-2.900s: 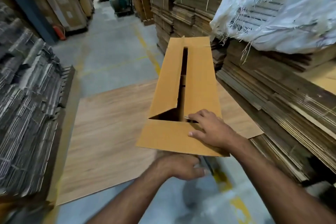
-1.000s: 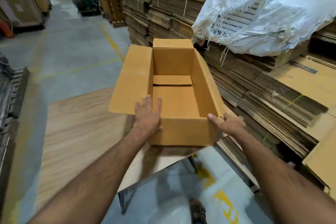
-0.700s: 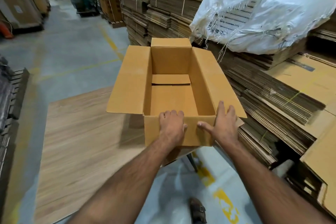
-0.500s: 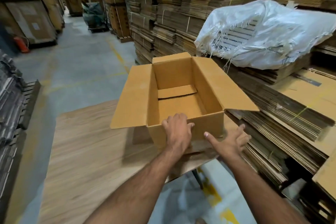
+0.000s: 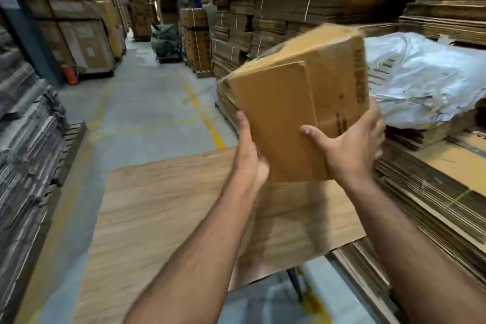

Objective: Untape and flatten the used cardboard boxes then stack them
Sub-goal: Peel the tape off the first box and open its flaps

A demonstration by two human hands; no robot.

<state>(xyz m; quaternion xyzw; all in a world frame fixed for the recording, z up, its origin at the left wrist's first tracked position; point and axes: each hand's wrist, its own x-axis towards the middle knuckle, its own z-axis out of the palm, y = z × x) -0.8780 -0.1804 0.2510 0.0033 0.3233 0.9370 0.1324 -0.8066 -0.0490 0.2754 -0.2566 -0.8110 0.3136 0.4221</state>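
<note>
A: What is held, and where?

B: A brown cardboard box (image 5: 297, 102) is held up in the air above the far part of the wooden tabletop (image 5: 163, 218), tilted, with its closed underside turned toward the camera. Its inside cannot be seen, so nothing can be said of any contents. A seam between two flaps is seen running down that face.

A: How are the hands placed?

B: The left hand (image 5: 249, 155) is laid flat along the box's left edge, fingers straight and pointing up. The right hand (image 5: 349, 147) is wrapped round the lower right corner, the thumb lying across the near face and the fingers curled behind the side.

A: What room is left around it?

B: The tabletop's near right corner is seen over a dark leg (image 5: 294, 284). Flattened cardboard stacks (image 5: 434, 197) are piled just beside the tabletop on the right, with a white woven sack (image 5: 420, 81) lying on them behind the box. More stacks are banked at the left edge. Between them a grey floor aisle (image 5: 147, 102) with yellow lines is left open.

A: Can any writing be read?

B: Dark print is seen on the box's right side, but it is blurred and cannot be read.
</note>
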